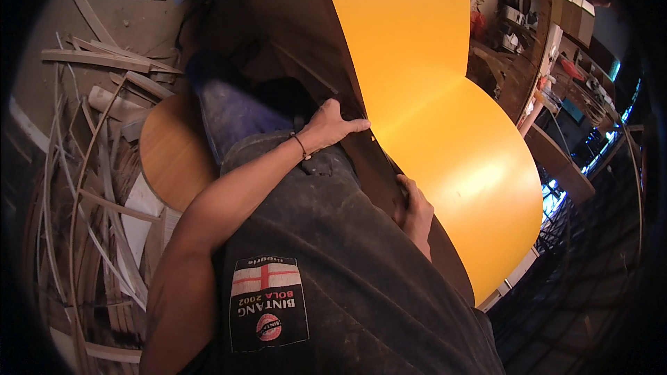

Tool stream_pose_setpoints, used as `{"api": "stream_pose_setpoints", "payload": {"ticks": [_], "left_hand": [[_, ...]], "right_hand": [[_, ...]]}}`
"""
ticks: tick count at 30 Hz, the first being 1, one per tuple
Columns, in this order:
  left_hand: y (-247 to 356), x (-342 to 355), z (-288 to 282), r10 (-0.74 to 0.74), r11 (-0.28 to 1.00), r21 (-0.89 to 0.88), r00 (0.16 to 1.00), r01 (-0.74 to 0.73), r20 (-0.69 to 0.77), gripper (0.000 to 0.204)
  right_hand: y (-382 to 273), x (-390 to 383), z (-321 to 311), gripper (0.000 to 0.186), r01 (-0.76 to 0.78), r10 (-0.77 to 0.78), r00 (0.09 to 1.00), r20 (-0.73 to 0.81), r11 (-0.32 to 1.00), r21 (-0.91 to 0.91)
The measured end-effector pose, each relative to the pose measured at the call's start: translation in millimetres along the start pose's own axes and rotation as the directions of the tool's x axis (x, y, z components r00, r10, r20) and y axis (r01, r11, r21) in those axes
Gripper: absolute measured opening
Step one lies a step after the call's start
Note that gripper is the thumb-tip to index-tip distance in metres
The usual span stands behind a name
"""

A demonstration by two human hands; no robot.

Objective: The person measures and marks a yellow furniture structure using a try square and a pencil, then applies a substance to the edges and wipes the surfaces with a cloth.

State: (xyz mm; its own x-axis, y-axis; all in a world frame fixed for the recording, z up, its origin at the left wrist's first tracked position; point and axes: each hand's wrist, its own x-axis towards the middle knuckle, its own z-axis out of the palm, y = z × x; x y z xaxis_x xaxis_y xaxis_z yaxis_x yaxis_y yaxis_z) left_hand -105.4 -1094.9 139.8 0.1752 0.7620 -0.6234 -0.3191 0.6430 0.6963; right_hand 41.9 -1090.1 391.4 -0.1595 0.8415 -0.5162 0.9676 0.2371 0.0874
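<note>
Yellow panel (431,111), likely stiff, slick, best held by edges: left hand (329,127) half-curled, thumb at left edge; right hand (417,214), grip unclear.

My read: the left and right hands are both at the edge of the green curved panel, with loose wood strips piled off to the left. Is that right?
Not quite: the curved panel is yellow, not green, as the head view shows. The left hand and right hand are at its edge, and loose wood strips are piled to the left.
</note>
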Motion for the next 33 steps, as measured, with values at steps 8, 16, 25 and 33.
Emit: {"api": "stream_pose_setpoints", "payload": {"ticks": [8, 16, 25, 33], "left_hand": [[15.4, -16.3, 25.2, -0.285, 0.718, -0.564, 0.911, 0.408, 0.297, 0.094], [25.1, -23.2, 43.2, -0.27, 0.555, -0.736, 0.921, 0.388, 0.282, 0.096], [20.4, -19.7, 60.9, -0.378, 0.66, -0.688, 0.925, 0.303, 0.045, 0.074], [18.4, -19.1, 64.2, -0.383, 0.704, -0.641, 0.923, 0.305, 0.018, 0.075]], "right_hand": [[-4.0, 7.0, 3.7, 0.039, 0.034, -0.034, 0.999, -0.007, 0.999, -0.023], [-4.7, 8.9, 5.1, 0.032, 0.086, -0.088, 0.994, -0.057, 0.995, -0.043], [-0.2, 13.5, 11.3, 0.036, 0.155, -0.16, 0.984, -0.078, 0.985, -0.075], [-0.8, 17.1, 15.7, 0.038, 0.161, -0.167, 0.981, -0.099, 0.984, -0.071]]}}
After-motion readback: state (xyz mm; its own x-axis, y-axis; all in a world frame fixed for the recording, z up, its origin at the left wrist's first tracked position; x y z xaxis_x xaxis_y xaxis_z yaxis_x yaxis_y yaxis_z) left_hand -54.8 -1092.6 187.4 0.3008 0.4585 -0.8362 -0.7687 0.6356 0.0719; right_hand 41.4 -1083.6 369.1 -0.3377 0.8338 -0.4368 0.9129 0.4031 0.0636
